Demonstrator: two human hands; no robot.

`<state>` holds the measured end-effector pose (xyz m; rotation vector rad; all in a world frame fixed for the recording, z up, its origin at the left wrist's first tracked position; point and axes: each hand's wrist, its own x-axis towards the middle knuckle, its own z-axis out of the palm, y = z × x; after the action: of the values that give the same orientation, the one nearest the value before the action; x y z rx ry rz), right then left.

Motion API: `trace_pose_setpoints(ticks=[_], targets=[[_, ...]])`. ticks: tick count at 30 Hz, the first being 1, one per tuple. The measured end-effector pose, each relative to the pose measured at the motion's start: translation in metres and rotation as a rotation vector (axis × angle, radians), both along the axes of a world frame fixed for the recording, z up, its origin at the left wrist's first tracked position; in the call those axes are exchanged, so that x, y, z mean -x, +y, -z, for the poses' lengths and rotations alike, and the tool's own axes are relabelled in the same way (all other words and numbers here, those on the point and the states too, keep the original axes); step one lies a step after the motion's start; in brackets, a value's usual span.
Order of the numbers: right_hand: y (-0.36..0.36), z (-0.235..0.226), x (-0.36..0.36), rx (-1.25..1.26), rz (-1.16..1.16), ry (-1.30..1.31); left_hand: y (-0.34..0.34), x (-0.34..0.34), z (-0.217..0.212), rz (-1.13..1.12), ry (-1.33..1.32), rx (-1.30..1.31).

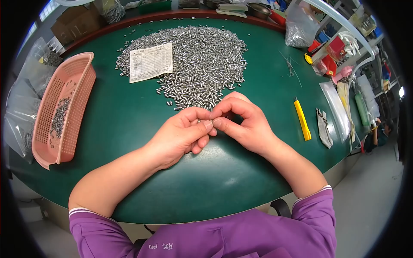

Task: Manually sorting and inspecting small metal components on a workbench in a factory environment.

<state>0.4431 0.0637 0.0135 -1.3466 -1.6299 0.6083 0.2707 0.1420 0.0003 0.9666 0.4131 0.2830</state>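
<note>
My left hand point(183, 133) and my right hand point(245, 122) meet at the fingertips over the near edge of a big heap of small silver metal pins point(193, 56). Thumb and fingers of the left are pinched together, with a bit of silver metal, seemingly one pin, showing between them. The right thumb and forefinger press together against the left fingertips; whatever they grip is hidden. A printed paper slip point(150, 62) lies on the left part of the heap.
On the left, a pink perforated basket point(79, 107) holds more small metal parts, beside clear plastic bags point(21, 116). A yellow-handled tool point(302, 120), a grey cloth-like piece point(323, 129) and clear plastic sleeves point(335, 107) lie right on the green table point(206, 185).
</note>
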Motion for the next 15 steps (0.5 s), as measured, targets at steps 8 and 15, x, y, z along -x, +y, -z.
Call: trace_pose_setpoints(ticks=[8,15], targets=[[0.011,0.006,-0.021,-0.104,0.245,-0.257,0.000,0.000,0.001,-0.015,-0.025,0.056],[0.014,0.013,-0.027,-0.097,0.255,-0.488,0.001,0.001,-0.002,-0.019,-0.038,0.083]])
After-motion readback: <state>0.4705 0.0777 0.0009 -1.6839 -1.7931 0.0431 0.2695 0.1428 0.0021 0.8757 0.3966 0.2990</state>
